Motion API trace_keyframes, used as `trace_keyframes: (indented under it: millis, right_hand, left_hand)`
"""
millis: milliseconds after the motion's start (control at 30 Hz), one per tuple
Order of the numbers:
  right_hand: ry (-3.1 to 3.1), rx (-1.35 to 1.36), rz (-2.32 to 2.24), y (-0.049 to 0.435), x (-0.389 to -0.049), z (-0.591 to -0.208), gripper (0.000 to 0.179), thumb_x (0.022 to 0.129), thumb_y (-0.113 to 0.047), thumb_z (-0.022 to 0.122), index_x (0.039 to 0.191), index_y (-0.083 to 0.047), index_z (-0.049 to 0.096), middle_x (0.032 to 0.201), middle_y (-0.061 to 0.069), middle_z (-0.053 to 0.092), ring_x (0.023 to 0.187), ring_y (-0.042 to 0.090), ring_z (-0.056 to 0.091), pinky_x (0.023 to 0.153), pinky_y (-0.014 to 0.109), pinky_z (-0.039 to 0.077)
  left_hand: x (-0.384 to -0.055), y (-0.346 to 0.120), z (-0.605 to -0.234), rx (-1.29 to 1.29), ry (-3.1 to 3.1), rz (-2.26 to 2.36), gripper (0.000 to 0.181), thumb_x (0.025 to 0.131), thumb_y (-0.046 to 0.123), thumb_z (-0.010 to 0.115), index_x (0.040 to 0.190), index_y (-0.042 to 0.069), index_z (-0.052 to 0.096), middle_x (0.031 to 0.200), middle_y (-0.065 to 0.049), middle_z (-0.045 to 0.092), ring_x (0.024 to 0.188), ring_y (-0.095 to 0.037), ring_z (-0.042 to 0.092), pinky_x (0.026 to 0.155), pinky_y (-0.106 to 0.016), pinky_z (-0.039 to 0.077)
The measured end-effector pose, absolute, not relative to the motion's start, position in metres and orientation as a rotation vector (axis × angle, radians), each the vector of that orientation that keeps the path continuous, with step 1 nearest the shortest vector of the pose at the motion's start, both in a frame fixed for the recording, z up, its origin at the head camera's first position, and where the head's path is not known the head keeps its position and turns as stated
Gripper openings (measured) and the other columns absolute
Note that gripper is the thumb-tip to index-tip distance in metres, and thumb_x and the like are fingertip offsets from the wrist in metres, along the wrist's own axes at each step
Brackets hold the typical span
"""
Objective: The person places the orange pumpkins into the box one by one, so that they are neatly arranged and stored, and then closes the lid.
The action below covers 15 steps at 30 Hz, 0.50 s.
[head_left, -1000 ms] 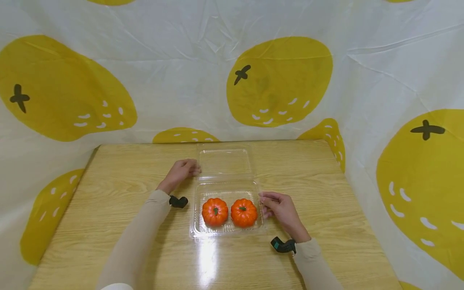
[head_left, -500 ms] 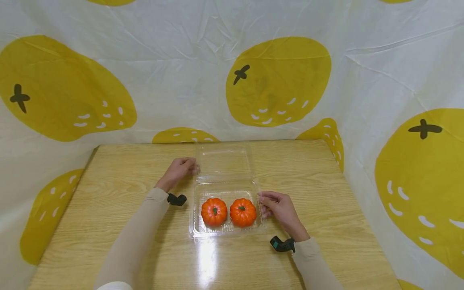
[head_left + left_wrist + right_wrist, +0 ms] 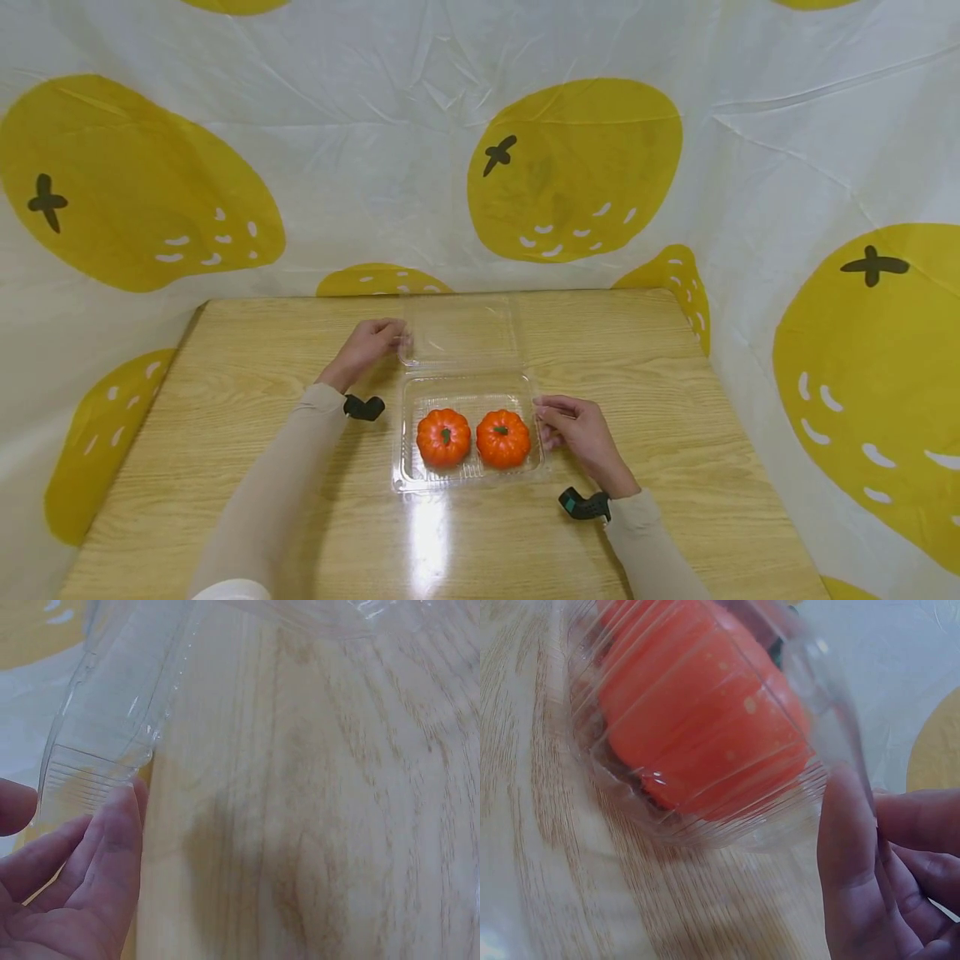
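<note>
A clear plastic clamshell container lies unfolded on the table, its tray nearer me and its lid folded back behind. Two orange pumpkins, a left one and a right one, sit side by side in the tray, green stems up. At the lid's left edge, my left hand holds the rim; the left wrist view has thumb and fingers on either side of the ribbed plastic wall. My right hand pinches the tray's right rim between thumb and finger, beside the right pumpkin.
The wooden table extends to both sides of the container. Behind it and along the sides hangs a white cloth printed with large yellow fruit. The lid reaches close to the table's back edge.
My left hand has shifted slightly away from me and to the left, and the lid's left side has tilted up a little with it. The right hand, tray and pumpkins stay put.
</note>
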State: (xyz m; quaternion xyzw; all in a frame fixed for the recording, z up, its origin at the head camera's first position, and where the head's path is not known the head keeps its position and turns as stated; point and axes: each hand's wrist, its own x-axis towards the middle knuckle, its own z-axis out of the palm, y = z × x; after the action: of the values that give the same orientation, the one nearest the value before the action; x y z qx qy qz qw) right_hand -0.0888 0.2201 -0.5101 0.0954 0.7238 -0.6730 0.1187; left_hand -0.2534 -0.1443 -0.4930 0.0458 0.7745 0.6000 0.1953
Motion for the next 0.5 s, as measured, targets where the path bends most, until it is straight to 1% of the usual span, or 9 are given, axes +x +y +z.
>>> trace_keyframes:
  millis: [67,200,333,400,500]
  right_hand:
    - [2.118,0.278,-1.966,0.220,-0.089,-0.510,0.037,0.101,-0.012,0.066,0.131,0.009,0.064,0.100,0.015,0.077,0.066,0.009,0.065,0.060,0.023,0.061]
    - [2.126,0.276,-1.962,0.219,-0.089,-0.510,0.036,0.101,-0.012,0.066,0.131,0.009,0.064,0.100,0.016,0.077,0.066,0.009,0.065,0.060,0.023,0.061]
    - [2.136,0.281,-1.954,0.218,-0.090,-0.509,0.036,0.101,-0.012,0.066,0.131,0.009,0.064,0.099,0.014,0.078,0.066,0.010,0.064,0.060,0.023,0.061]
    - [2.138,0.286,-1.949,0.218,-0.090,-0.509,0.037,0.101,-0.012,0.066,0.132,0.010,0.064,0.098,0.014,0.077,0.066,0.010,0.064,0.060,0.023,0.061]
    - [2.132,0.296,-1.955,0.217,-0.090,-0.508,0.038,0.101,-0.011,0.066,0.132,0.010,0.063,0.098,0.014,0.077,0.066,0.009,0.064,0.060,0.024,0.061]
  left_hand:
    - [-0.253,-0.145,-0.491,0.145,2.151,1.717,0.051,0.111,0.024,0.045,0.148,-0.011,0.046,0.143,-0.031,0.057,0.133,-0.040,0.059,0.115,-0.046,0.050]
    - [-0.252,-0.146,-0.487,0.180,2.154,1.742,0.048,0.110,0.017,0.046,0.148,-0.013,0.045,0.148,-0.033,0.052,0.138,-0.044,0.055,0.115,-0.044,0.051]
    - [-0.251,-0.146,-0.481,0.174,2.150,1.762,0.045,0.107,0.013,0.046,0.144,-0.013,0.050,0.145,-0.033,0.056,0.134,-0.041,0.058,0.113,-0.043,0.052]
    - [-0.250,-0.145,-0.477,0.179,2.157,1.757,0.044,0.107,0.012,0.045,0.142,-0.013,0.052,0.143,-0.032,0.057,0.130,-0.036,0.060,0.112,-0.041,0.053]
    - [-0.248,-0.144,-0.471,0.181,2.153,1.754,0.043,0.107,0.012,0.045,0.142,-0.012,0.052,0.142,-0.032,0.057,0.124,-0.029,0.063,0.109,-0.036,0.056]
